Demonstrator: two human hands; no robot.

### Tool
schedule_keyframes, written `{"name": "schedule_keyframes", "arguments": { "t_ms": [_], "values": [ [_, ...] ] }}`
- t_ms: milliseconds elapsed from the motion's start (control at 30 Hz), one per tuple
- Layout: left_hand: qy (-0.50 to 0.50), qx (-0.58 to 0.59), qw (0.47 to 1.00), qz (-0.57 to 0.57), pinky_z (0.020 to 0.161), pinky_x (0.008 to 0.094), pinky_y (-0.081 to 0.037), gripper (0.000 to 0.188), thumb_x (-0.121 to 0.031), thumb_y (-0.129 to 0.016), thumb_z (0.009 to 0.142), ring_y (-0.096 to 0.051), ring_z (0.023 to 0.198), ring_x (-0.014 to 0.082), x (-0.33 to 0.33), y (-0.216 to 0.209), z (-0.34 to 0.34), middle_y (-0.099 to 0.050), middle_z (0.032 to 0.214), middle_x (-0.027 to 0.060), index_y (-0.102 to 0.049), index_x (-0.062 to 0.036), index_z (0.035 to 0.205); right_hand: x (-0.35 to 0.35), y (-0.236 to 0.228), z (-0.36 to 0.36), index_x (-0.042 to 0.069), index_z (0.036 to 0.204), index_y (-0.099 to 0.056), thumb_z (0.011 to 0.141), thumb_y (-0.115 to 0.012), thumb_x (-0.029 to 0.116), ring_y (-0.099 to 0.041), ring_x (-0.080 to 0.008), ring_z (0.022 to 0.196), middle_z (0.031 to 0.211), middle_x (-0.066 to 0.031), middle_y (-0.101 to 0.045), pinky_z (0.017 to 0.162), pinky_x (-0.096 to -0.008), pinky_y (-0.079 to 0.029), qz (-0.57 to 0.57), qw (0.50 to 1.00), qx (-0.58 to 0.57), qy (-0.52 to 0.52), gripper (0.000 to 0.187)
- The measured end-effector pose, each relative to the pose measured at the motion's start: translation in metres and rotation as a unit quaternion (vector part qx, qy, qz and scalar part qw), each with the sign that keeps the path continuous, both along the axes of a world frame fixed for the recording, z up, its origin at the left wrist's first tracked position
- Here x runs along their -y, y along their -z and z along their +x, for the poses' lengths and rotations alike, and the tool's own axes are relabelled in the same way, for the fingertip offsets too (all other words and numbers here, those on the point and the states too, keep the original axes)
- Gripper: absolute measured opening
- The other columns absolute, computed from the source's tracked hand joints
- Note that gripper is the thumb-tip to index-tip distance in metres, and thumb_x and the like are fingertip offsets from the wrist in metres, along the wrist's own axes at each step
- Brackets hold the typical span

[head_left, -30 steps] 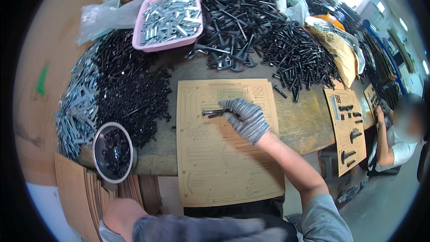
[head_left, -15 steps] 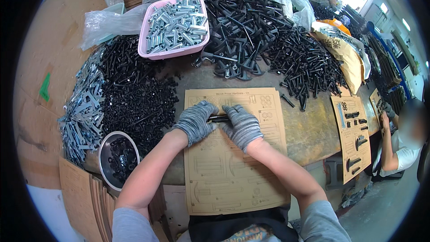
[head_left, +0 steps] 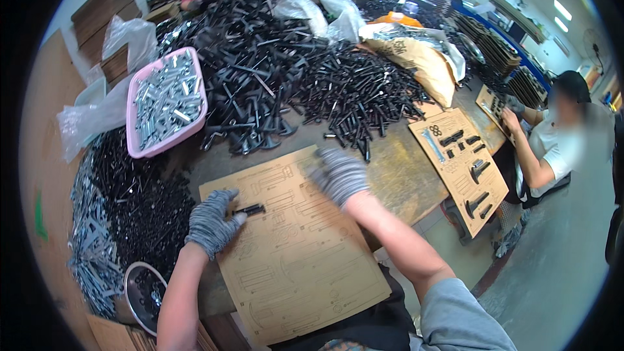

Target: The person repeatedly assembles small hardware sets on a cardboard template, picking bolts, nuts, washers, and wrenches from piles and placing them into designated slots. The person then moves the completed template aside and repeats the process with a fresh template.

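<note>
A brown cardboard sheet [head_left: 305, 273] printed with hardware outlines lies tilted in front of me, over the table's near edge. Close to its upper left, a few short black bolts [head_left: 249, 210] lie side by side. My left hand [head_left: 216, 222], in a grey knit glove, is open beside them, thumb and fingers apart around their left end. My right hand [head_left: 341, 177], gloved alike, hovers at the sheet's upper right edge. Motion blurs it somewhat, but its fingers look stretched out, with nothing visible in them.
A pink tub [head_left: 132, 131] of silver tubes stands at left, beside heaps of black bolts [head_left: 364, 91] and flat wrenches [head_left: 91, 221]. A metal bowl [head_left: 128, 292] sits lower left. At right, a filled hardware card [head_left: 455, 175] lies near a seated co-worker [head_left: 552, 143].
My hands have parted: the right moved right, off the black bolts, while the left stays beside them. My view has swung right, so the sheet appears turned and lower left.
</note>
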State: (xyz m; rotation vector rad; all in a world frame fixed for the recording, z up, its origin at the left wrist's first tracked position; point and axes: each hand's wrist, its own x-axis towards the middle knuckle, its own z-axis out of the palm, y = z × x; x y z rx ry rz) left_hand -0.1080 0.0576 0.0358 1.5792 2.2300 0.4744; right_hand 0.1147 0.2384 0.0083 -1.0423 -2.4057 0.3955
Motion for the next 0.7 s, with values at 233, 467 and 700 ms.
{"name": "schedule_keyframes", "arguments": {
  "t_ms": [233, 467, 700],
  "values": [
    [0.206, -0.088, 0.96, 0.17, 0.102, 0.0387, -0.038, 0.037, -0.021, -0.054, 0.085, -0.05, 0.119, 0.0273, -0.122, 0.023, 0.077, -0.057, 0.124, 0.01, -0.057, -0.0093, 0.12, -0.072, 0.013, 0.069, 0.003, 0.111, -0.054, 0.075, -0.066, 0.03, -0.062, -0.0403, 0.088, 0.096, -0.0243, -0.064, 0.077, -0.0457, -0.051, -0.071, 0.956, 0.199, 0.205, 0.046],
    [0.233, -0.216, 0.948, 0.022, 0.092, 0.0383, -0.046, 0.025, -0.021, -0.06, 0.082, -0.056, 0.104, 0.0284, -0.223, 0.051, 0.134, -0.061, 0.108, 0.0107, -0.061, -0.0086, 0.104, -0.066, 0.006, 0.103, 0.006, 0.099, -0.066, 0.078, -0.055, 0.015, -0.061, -0.0377, 0.098, 0.103, -0.0214, -0.064, 0.086, -0.0444, -0.048, -0.127, 0.959, 0.162, 0.196, 0.025],
    [0.249, -0.09, 0.958, 0.115, 0.081, 0.0397, -0.047, 0.017, -0.025, -0.062, 0.078, -0.06, 0.089, 0.0283, -0.136, -0.008, 0.067, -0.064, 0.089, 0.0095, -0.065, -0.0103, 0.086, -0.037, 0.006, 0.106, 0.007, 0.094, -0.069, 0.077, -0.068, 0.018, -0.062, -0.0337, 0.084, 0.09, -0.0169, -0.064, 0.075, -0.0391, -0.05, -0.101, 0.988, -0.114, 0.019, 0.021]
  ]
}}
